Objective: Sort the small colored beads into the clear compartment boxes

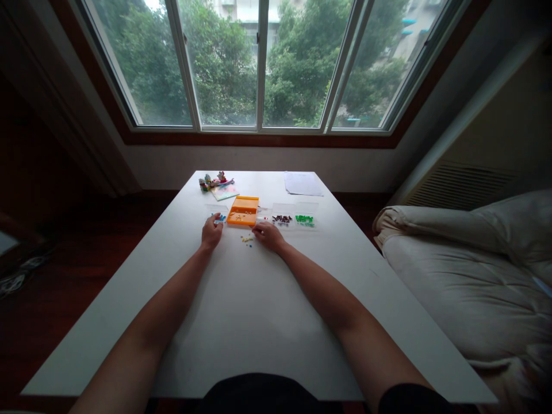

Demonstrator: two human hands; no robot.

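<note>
My left hand [211, 232] rests at the near side of a clear box holding small blue pieces [221, 218]. Its thumb and fingers are curved and apart around these pieces. To the right, my right hand [268, 236] lies on the table with its fingers pressed together; whatever they hold is too small to make out. Just left of its fingertips are scattered small yellow pieces [246, 238], with a few blue ones nearer me. Between and beyond my hands lies an opened orange case [245, 203], with tiny light pieces in its near half.
Clear boxes hold dark brown pieces [282, 219] and green pieces [305, 219] on the right. Farther back on the white table [254, 322] are colourful small figures [212, 181], a patterned sheet [225, 192] and white papers [303, 183]. A cushioned seat [457, 276] stands at right.
</note>
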